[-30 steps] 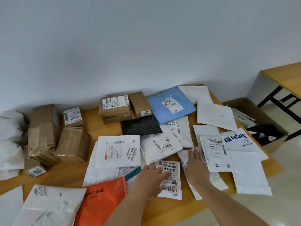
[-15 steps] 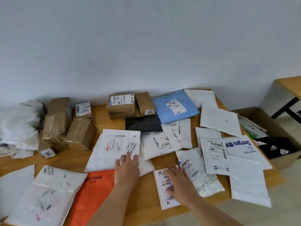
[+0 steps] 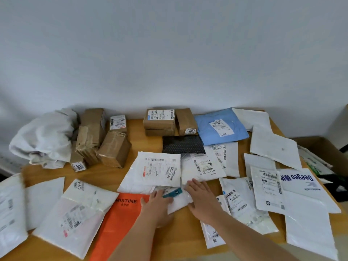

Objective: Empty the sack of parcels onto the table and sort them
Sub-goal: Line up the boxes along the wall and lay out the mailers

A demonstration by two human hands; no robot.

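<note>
Wooden table (image 3: 143,142) covered with parcels: brown boxes (image 3: 113,153) at the back, white mailers (image 3: 158,170) spread across the middle. Both hands lie flat with straight fingers on a white mailer with a teal strip (image 3: 178,199), left hand (image 3: 157,204) beside an orange mailer (image 3: 120,219), right hand (image 3: 202,199) just right. An emptied white sack (image 3: 43,136) sits crumpled at the far left.

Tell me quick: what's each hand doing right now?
Left hand: open, fingers resting on a white mailer.
Right hand: open, flat on the same mailer.
</note>
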